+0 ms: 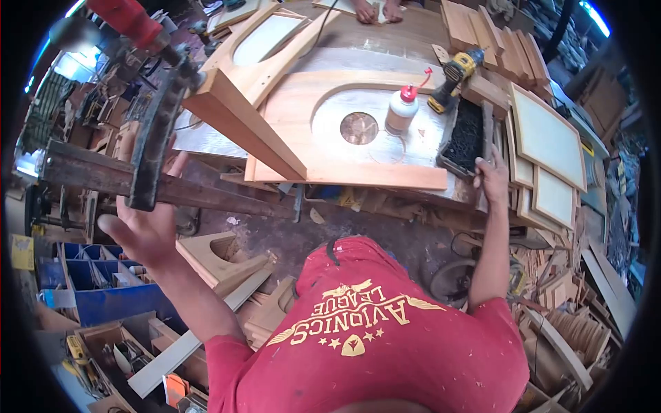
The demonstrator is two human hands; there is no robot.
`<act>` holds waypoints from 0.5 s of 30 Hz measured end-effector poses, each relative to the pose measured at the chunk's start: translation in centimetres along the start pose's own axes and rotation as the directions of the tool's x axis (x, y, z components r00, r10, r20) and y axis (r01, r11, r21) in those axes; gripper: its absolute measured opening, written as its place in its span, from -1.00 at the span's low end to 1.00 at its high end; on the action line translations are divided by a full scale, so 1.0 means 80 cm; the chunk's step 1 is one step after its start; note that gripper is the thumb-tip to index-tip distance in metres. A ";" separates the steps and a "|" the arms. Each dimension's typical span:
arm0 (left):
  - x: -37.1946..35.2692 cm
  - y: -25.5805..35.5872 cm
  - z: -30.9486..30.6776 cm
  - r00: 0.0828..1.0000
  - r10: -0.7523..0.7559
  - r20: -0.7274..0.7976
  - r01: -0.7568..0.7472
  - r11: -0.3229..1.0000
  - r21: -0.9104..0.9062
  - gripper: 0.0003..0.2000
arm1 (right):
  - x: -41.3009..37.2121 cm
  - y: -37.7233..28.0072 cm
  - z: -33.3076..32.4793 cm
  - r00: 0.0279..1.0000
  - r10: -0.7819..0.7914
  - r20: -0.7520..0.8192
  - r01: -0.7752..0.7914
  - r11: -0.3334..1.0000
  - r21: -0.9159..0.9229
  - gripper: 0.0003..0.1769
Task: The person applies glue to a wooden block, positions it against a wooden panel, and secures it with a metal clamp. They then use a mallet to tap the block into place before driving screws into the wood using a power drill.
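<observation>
My left hand (148,230), thumb spread away and fingers partly hidden, is open behind the steel bar clamp (148,144). The clamp's red handle (127,24) points up at the top left. Beside its jaw, a wooden bar (244,131) slants down to the front strip of a wooden frame (344,175) with a curved cutout. My right hand (491,179) has its fingers curled on the near right corner of a tray (451,167) full of dark screws (465,134). A glue bottle (401,113) with a red cap stands inside the cutout.
A yellow drill (454,76) lies behind the tray. Another frame (296,58) rests at the back left. Stacked panels (547,138) are at the right. Another person's hands (379,10) show at the top. Blue bins (103,296) and wood offcuts (220,258) lie below left.
</observation>
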State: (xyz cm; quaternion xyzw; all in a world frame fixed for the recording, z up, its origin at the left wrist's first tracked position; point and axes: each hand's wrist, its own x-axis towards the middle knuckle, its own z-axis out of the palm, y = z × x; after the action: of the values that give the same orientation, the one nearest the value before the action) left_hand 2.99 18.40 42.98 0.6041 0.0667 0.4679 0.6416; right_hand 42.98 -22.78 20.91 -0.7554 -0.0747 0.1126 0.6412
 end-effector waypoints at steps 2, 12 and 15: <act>0.002 0.007 0.018 0.995 0.071 0.068 -0.084 0.974 0.211 0.29 | 0.036 -0.005 -0.016 0.999 0.035 0.026 -0.036 0.999 0.017 -0.12; 0.026 -0.036 0.004 0.996 0.082 0.038 -0.075 0.984 -0.163 -0.10 | -0.026 -0.189 0.031 0.939 -0.342 0.036 0.188 0.423 -0.887 -0.24; 0.060 -0.075 -0.010 0.993 0.072 0.089 -0.080 0.992 0.097 -0.29 | -0.058 -0.265 0.082 0.731 -0.602 0.320 0.648 0.467 -0.602 -0.24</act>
State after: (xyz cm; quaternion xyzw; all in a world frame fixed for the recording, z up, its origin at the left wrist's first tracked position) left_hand 8.26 23.26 40.04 0.6573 0.0395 0.4617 0.5943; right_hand 37.47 -14.22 41.13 -0.8496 -0.4011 -0.1415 0.3119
